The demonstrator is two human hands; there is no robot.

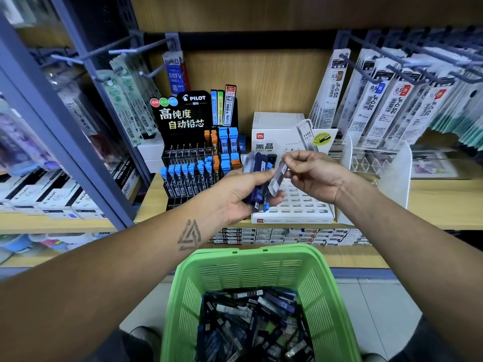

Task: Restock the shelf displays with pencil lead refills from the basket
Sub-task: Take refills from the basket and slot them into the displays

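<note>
So the left hand (241, 194) is wrapped around a bunch of dark blue lead refill cases (258, 178), held just in front of the black Pilot display rack (193, 163). The right hand (315, 176) pinches one clear grey refill case (277, 178) right beside that bunch, above the white slotted display box (298, 205). Green plastic basket (261, 262) of more refills sits below both hands.

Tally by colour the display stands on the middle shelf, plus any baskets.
Black Pilot display stand: 1
White slotted display stand: 1
Clear acrylic stand: 1
Green basket: 1
Total: 4
</note>
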